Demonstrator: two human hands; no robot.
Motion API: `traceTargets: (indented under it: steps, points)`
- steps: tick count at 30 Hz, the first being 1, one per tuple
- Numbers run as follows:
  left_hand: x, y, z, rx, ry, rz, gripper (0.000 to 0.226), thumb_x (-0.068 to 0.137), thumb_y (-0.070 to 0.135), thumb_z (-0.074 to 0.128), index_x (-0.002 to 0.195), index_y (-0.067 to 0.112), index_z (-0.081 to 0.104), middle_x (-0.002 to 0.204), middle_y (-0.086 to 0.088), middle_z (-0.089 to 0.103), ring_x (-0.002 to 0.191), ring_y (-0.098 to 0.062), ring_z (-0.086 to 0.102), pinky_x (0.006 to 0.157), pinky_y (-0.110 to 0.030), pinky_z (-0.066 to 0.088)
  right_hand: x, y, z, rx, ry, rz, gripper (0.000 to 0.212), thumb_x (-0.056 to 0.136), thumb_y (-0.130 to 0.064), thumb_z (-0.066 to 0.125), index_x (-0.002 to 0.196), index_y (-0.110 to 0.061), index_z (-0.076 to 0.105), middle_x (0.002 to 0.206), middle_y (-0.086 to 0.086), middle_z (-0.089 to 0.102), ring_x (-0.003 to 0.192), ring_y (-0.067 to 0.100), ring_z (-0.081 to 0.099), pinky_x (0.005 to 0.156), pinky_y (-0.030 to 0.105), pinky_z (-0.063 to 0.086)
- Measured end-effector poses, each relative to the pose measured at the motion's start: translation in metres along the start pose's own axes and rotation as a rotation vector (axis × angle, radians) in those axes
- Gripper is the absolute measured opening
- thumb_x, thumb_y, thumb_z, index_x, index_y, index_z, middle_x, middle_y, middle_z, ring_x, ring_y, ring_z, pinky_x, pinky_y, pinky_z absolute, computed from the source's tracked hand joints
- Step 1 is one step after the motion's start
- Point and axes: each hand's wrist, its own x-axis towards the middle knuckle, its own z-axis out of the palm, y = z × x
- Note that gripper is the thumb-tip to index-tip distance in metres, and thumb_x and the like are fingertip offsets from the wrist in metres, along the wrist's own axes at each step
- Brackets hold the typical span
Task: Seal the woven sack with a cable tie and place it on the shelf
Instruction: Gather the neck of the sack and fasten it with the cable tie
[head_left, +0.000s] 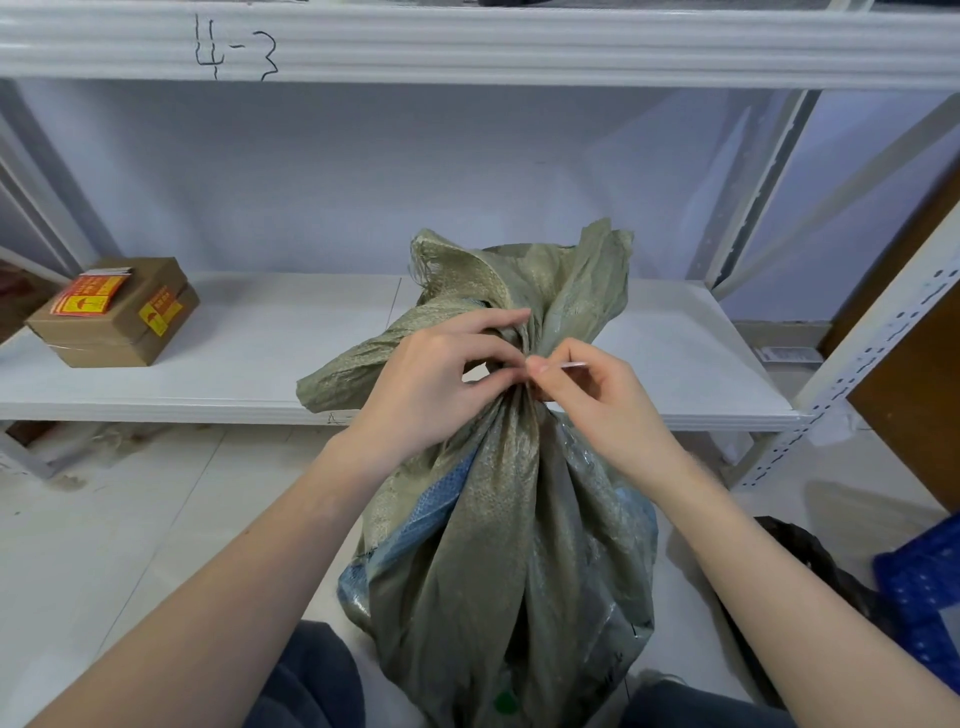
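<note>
Head view, one sack (498, 509), two hands

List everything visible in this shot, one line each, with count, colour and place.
Green woven plastic sack: one, olive green, standing on the floor in front of the shelf, neck gathered.
Thin white cable tie: one, white, at the sack's neck.
White metal shelf: one unit, white, behind the sack; upper beam marked 4-3.
Brown cardboard box: one, brown with yellow and red labels, on the shelf's left side.
Blue perforated crate: one, blue, right edge, partly out of view.
Black plastic bag: one, black, on the floor beside the crate.
Left hand: gripping the gathered neck.
Right hand: pinching the cable tie.
</note>
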Motion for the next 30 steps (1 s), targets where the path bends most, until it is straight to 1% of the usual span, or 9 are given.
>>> traceTargets:
  steps: [2, 4, 8, 11, 17, 20, 24, 27, 30]
  points:
    - [-0.001, 0.001, 0.001, 0.017, -0.018, 0.009, 0.012, 0.083, 0.025, 0.067, 0.091, 0.02, 0.075, 0.125, 0.013, 0.063, 0.115, -0.005, 0.058, 0.093, -0.038, 0.05, -0.001, 0.002, 0.001, -0.08, -0.01, -0.007, 0.035, 0.087, -0.035, 0.059, 0.065, -0.01, 0.049, 0.061, -0.005, 0.042, 0.058, 0.006, 0.038, 0.059, 0.023, 0.03]
    - [-0.001, 0.002, 0.002, 0.036, -0.032, 0.021, 0.011, 0.084, 0.022, 0.068, 0.092, 0.021, 0.075, 0.125, 0.015, 0.062, 0.114, -0.004, 0.058, 0.091, -0.038, 0.051, -0.001, 0.003, 0.002, -0.151, 0.005, -0.029, 0.033, 0.09, -0.028, 0.057, 0.063, -0.012, 0.049, 0.063, -0.006, 0.041, 0.059, 0.004, 0.038, 0.058, 0.019, 0.029]
    - [-0.001, 0.003, 0.001, 0.02, -0.026, 0.029, 0.011, 0.084, 0.028, 0.068, 0.092, 0.025, 0.076, 0.125, 0.016, 0.062, 0.114, -0.003, 0.058, 0.092, -0.038, 0.05, 0.001, 0.005, -0.001, -0.171, -0.025, -0.066, 0.034, 0.094, -0.022, 0.052, 0.063, -0.011, 0.049, 0.066, 0.0, 0.042, 0.064, 0.009, 0.04, 0.062, 0.025, 0.031]
    - [-0.001, 0.003, 0.001, 0.021, -0.036, 0.037, 0.01, 0.084, 0.028, 0.069, 0.091, 0.025, 0.075, 0.125, 0.015, 0.062, 0.115, -0.003, 0.057, 0.093, -0.038, 0.05, 0.002, 0.006, -0.004, -0.155, -0.04, -0.083, 0.032, 0.094, -0.019, 0.051, 0.067, -0.002, 0.053, 0.07, 0.007, 0.045, 0.067, 0.011, 0.043, 0.066, 0.028, 0.033]
    - [-0.001, 0.002, 0.004, 0.012, -0.024, 0.031, 0.008, 0.083, 0.029, 0.067, 0.084, 0.022, 0.069, 0.127, 0.017, 0.059, 0.115, -0.002, 0.057, 0.09, -0.039, 0.051, 0.003, 0.007, -0.005, -0.145, -0.002, -0.105, 0.031, 0.093, -0.016, 0.051, 0.069, 0.003, 0.055, 0.074, 0.015, 0.049, 0.069, 0.014, 0.045, 0.068, 0.032, 0.036]
    - [-0.001, 0.001, 0.004, 0.02, -0.017, 0.033, 0.004, 0.083, 0.026, 0.068, 0.083, 0.022, 0.067, 0.128, 0.018, 0.058, 0.113, -0.002, 0.057, 0.088, -0.038, 0.051, 0.003, 0.006, -0.005, -0.127, 0.021, -0.105, 0.032, 0.091, -0.02, 0.05, 0.067, 0.0, 0.055, 0.073, 0.008, 0.048, 0.069, 0.013, 0.046, 0.069, 0.036, 0.039]
    - [0.001, 0.001, 0.005, 0.006, -0.019, 0.049, 0.002, 0.082, 0.021, 0.067, 0.082, 0.019, 0.067, 0.127, 0.011, 0.059, 0.099, -0.006, 0.064, 0.087, -0.041, 0.051, 0.003, 0.003, -0.007, -0.073, 0.046, -0.056, 0.028, 0.094, -0.015, 0.051, 0.069, -0.006, 0.061, 0.078, 0.0, 0.052, 0.07, 0.006, 0.05, 0.074, 0.037, 0.044]
    - [0.002, -0.001, 0.004, 0.016, -0.026, 0.06, 0.003, 0.081, 0.026, 0.067, 0.082, 0.023, 0.067, 0.127, 0.011, 0.058, 0.105, -0.007, 0.062, 0.093, -0.046, 0.046, 0.004, 0.002, -0.008, -0.033, 0.049, -0.036, 0.031, 0.093, -0.015, 0.05, 0.066, -0.016, 0.064, 0.082, -0.002, 0.055, 0.076, 0.013, 0.058, 0.079, 0.04, 0.048]
    - [0.003, -0.003, 0.002, 0.064, 0.004, 0.05, 0.003, 0.08, 0.025, 0.07, 0.08, 0.025, 0.067, 0.127, 0.014, 0.056, 0.111, -0.006, 0.055, 0.101, -0.047, 0.036, 0.004, -0.001, -0.009, 0.109, 0.062, 0.028, 0.032, 0.094, -0.009, 0.047, 0.066, -0.013, 0.06, 0.084, 0.0, 0.054, 0.078, 0.012, 0.066, 0.076, 0.026, 0.055]
